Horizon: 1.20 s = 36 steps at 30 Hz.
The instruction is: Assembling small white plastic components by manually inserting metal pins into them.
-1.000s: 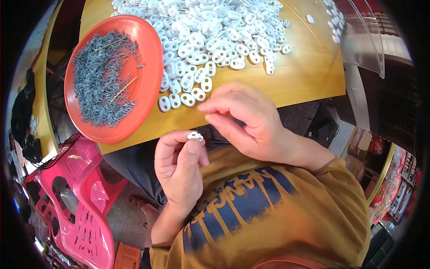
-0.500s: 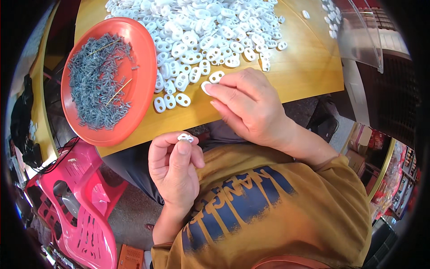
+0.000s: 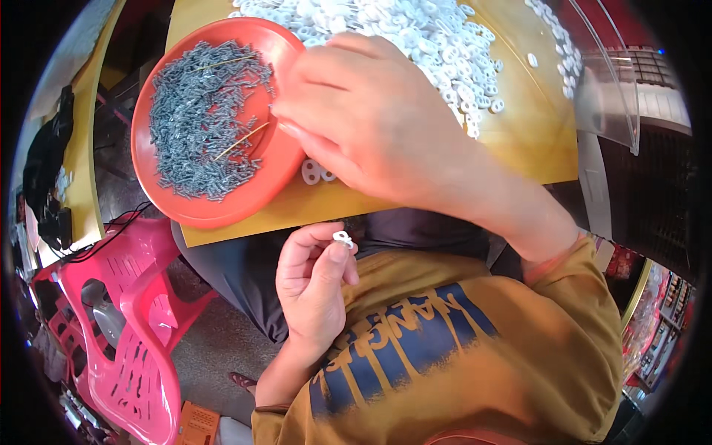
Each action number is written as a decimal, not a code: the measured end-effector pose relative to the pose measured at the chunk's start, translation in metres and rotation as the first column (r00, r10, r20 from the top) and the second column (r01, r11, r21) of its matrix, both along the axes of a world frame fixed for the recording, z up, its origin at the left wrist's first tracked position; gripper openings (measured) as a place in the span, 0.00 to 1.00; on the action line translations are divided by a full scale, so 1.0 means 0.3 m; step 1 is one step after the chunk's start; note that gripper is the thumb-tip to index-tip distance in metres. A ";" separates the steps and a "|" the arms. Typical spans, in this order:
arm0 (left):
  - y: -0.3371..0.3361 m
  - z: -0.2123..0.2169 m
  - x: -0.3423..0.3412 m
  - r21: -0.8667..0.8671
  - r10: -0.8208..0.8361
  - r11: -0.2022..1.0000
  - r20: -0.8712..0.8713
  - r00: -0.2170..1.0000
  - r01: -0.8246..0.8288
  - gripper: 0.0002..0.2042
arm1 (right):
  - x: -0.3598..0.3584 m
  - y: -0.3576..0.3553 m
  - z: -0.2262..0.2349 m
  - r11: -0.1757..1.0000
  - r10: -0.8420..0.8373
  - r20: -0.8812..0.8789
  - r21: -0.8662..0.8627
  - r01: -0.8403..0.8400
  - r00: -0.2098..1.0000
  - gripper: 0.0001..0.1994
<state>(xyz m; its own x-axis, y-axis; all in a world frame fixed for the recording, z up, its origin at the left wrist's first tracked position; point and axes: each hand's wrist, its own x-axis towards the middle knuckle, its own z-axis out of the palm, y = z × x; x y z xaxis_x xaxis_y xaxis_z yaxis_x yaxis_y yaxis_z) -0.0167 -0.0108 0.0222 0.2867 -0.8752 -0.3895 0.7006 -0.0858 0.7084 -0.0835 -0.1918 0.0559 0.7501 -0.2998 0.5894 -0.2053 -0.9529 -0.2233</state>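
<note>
Pinched between the thumb and fingers of my left hand [image 3: 315, 289] is a small white plastic cord-lock piece with holes [image 3: 343, 239], held up below the table edge. My right hand [image 3: 363, 119] reaches over the right rim of a round red plate [image 3: 211, 215], its fingertips drawn together beside the springs. Blur and the hand itself hide whatever those fingertips hold, if anything. Small grey metal springs [image 3: 193, 126] fill most of the plate, with two thin yellowish strips [image 3: 241, 141] on top of them. Partly under my right hand lie a few loose white two-hole pieces [image 3: 311, 173].
A large heap of white two-hole pieces [image 3: 437, 44] covers the back of the yellow wooden table [image 3: 530, 148]. More pieces [image 3: 567, 63] lie at the far right beside a clear plastic panel [image 3: 608, 89]. A pink plastic chair [image 3: 137, 356] stands at lower left.
My right hand has moved left from the white pieces to the plate's rim. My left hand still holds its white piece. The whole view has shifted, so the plate appears farther right.
</note>
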 end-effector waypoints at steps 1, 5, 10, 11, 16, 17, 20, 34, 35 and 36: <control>0.002 -0.001 0.005 0.002 -0.005 1.000 -0.002 1.000 0.005 0.08 | 0.023 -0.013 0.011 1.000 0.007 -0.003 -0.007 -0.007 1.000 0.07; 0.004 -0.008 0.031 -0.011 0.003 1.000 -0.011 1.000 -0.003 0.08 | 0.096 -0.037 0.027 1.000 0.002 -0.270 0.013 0.002 0.963 0.03; 0.005 -0.028 0.057 -0.034 0.014 0.999 -0.027 1.000 -0.015 0.08 | 0.130 -0.054 0.026 0.996 -0.049 -0.474 0.039 0.076 0.879 0.02; 0.007 -0.031 0.058 -0.039 0.001 0.999 -0.040 0.999 -0.003 0.08 | 0.139 -0.057 0.026 0.997 -0.046 -0.477 0.038 0.072 0.878 0.02; 0.012 -0.034 0.075 -0.040 -0.028 0.999 -0.049 0.998 0.026 0.08 | 0.157 -0.059 0.004 0.989 -0.142 -0.432 -0.107 0.106 0.891 0.02; 0.011 -0.035 0.075 -0.042 -0.029 0.999 -0.052 0.998 0.027 0.08 | 0.158 -0.061 0.002 0.988 -0.144 -0.435 -0.109 0.106 0.889 0.02; 0.008 -0.038 0.076 -0.044 -0.047 0.998 -0.070 0.996 0.044 0.08 | 0.166 -0.064 -0.005 0.988 0.034 -0.346 0.155 0.022 0.938 0.03; 0.011 -0.052 0.082 -0.061 -0.063 0.996 -0.080 0.995 0.059 0.09 | 0.184 -0.069 0.002 0.996 0.059 -0.465 0.089 -0.020 0.883 0.03; 0.011 -0.052 0.082 -0.060 -0.063 0.996 -0.080 0.995 0.058 0.09 | 0.184 -0.068 0.004 0.996 0.060 -0.465 0.090 -0.020 0.883 0.03; 0.010 -0.052 0.083 -0.063 -0.064 0.996 -0.083 0.994 0.059 0.09 | 0.184 -0.067 0.006 0.997 0.070 -0.457 0.056 -0.050 0.887 0.02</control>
<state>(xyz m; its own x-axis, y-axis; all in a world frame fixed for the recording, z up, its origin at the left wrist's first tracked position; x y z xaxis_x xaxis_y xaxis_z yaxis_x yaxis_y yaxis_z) 0.0081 -0.0077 0.0066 0.1995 -0.9129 -0.3560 0.7534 -0.0894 0.6515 -0.0282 -0.2119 0.0578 0.9510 -0.2624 0.1635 -0.2374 -0.9585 -0.1576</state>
